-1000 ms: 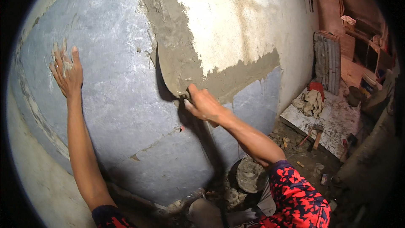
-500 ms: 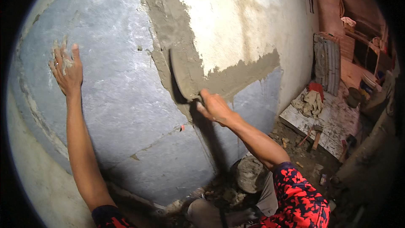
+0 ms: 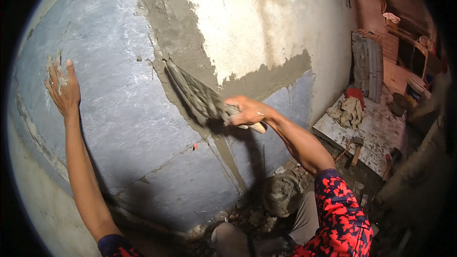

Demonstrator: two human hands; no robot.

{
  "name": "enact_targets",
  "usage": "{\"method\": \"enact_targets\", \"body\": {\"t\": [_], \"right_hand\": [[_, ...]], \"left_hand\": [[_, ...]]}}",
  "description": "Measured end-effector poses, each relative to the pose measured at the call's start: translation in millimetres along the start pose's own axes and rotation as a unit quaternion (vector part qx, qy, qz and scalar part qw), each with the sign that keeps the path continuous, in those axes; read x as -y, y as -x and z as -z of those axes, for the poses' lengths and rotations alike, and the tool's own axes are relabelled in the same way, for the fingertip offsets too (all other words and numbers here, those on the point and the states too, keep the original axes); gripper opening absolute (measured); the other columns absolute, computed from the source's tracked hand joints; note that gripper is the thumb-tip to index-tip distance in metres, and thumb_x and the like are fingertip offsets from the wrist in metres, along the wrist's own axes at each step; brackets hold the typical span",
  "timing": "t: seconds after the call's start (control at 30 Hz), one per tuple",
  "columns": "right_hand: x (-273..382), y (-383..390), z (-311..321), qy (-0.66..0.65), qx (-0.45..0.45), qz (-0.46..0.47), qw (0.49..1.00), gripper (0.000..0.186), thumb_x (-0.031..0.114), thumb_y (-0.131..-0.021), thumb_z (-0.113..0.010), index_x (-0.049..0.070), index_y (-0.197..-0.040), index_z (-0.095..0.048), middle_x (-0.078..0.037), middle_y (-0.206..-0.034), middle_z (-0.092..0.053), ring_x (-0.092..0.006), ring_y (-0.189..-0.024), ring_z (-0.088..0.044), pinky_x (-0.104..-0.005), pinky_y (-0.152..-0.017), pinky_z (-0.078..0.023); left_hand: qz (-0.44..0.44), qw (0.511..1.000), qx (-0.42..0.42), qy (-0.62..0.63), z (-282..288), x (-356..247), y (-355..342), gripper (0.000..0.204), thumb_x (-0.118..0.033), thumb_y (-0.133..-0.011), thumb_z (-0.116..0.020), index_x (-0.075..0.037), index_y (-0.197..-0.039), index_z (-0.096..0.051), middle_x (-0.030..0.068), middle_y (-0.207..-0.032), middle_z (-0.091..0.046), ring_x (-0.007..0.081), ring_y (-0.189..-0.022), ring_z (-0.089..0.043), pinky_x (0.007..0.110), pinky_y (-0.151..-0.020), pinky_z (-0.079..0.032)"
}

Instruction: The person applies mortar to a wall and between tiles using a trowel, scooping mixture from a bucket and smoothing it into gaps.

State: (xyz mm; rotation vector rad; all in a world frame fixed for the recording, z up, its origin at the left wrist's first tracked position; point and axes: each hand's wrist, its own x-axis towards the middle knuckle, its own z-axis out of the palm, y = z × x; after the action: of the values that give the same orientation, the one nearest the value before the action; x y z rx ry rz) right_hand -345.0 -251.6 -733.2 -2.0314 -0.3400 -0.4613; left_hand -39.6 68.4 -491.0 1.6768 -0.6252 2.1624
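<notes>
My left hand (image 3: pixel 64 88), smeared with grey mortar, lies flat with fingers stretched on a large blue-grey slab (image 3: pixel 124 109) on the wall. In my right hand (image 3: pixel 247 112) is the handle of a trowel (image 3: pixel 195 90). Wet mortar streaks the blade face that shows, and its tip points up and left, close to the slab's edge. Behind the blade runs a band of grey mortar (image 3: pixel 183 28), between the slab and a whitish wall area (image 3: pixel 257 19). That band also continues rightward above a smaller blue-grey slab (image 3: pixel 295 102).
Below the wall, a mortar-caked container or bundle (image 3: pixel 282 195) sits among rubble (image 3: pixel 252 221), close to my legs. To the right, a dirty white board (image 3: pixel 373 135) bears a crumpled cloth (image 3: pixel 347 113) and a hammer (image 3: pixel 356 152). Corrugated sheets (image 3: pixel 366 66) lean behind it.
The trowel has turned from nearly edge-on at the wall to showing its mortar-streaked face, its handle end swinging right and down. My left hand stays on the slab; the view has shifted slightly.
</notes>
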Motion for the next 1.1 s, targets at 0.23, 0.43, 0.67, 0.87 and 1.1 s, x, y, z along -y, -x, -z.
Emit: {"method": "enact_targets", "body": {"t": [0.23, 0.43, 0.67, 0.87, 1.1], "right_hand": [[11.9, 34.4, -0.9, -0.104, -0.072, -0.075, 0.989, 0.022, 0.004, -0.077, -0.063, 0.003, -0.098, -0.058, -0.007, -0.083, -0.066, -0.0143, -0.068, -0.06, -0.0312, -0.059, -0.049], [57.7, -7.9, 18.5, 0.215, -0.169, -0.101, 0.957, 0.022, 0.016, -0.085, -0.063, 0.002, -0.097, -0.051, -0.021, -0.081, -0.063, -0.0343, -0.068, -0.063, -0.0442, -0.058, -0.049], [117.0, -110.6, -1.4, 0.248, -0.207, -0.152, 0.934, 0.024, 0.022, -0.09, -0.059, 0.002, -0.093, -0.045, -0.025, -0.077, -0.06, -0.0433, -0.063, -0.059, -0.0486, -0.056, -0.048], [118.8, -91.7, 10.2, 0.137, -0.043, -0.08, 0.986, 0.025, 0.018, -0.084, -0.062, 0.003, -0.094, -0.044, -0.024, -0.079, -0.06, -0.0467, -0.073, -0.058, -0.0507, -0.06, -0.047], [144.3, -24.3, 71.4, 0.151, 0.135, -0.195, 0.96, 0.027, 0.022, -0.086, -0.06, 0.002, -0.102, -0.05, -0.025, -0.082, -0.061, -0.0454, -0.078, -0.06, -0.0515, -0.065, -0.047]], "left_hand": [[-0.019, 0.999, 0.004, 0.049, 22.9, 0.8, -5.8, 0.053, -0.046, -0.098, -0.033, -0.014, -0.139, -0.045, 0.0159, -0.146, -0.037, 0.0326, -0.136, -0.033, 0.053, -0.113, -0.018], [-0.013, 0.993, 0.113, 0.016, 15.4, -5.1, -3.0, 0.058, -0.048, -0.1, -0.029, -0.005, -0.136, -0.046, 0.0221, -0.142, -0.039, 0.0369, -0.136, -0.032, 0.057, -0.11, -0.02], [-0.111, 0.973, 0.201, 0.027, 26.2, 28.0, 1.2, 0.06, -0.046, -0.101, -0.023, -0.003, -0.142, -0.033, 0.0232, -0.145, -0.034, 0.0416, -0.138, -0.027, 0.06, -0.111, -0.018], [0.054, 0.948, 0.314, 0.012, 56.5, 9.9, -13.0, 0.061, -0.047, -0.1, -0.029, -0.003, -0.142, -0.033, 0.0255, -0.149, -0.027, 0.0448, -0.137, -0.024, 0.061, -0.111, -0.019], [0.085, 0.923, 0.372, -0.049, 56.4, 11.9, -2.1, 0.062, -0.048, -0.098, -0.033, -0.004, -0.142, -0.035, 0.0267, -0.148, -0.027, 0.0467, -0.137, -0.023, 0.06, -0.11, -0.019]]}}
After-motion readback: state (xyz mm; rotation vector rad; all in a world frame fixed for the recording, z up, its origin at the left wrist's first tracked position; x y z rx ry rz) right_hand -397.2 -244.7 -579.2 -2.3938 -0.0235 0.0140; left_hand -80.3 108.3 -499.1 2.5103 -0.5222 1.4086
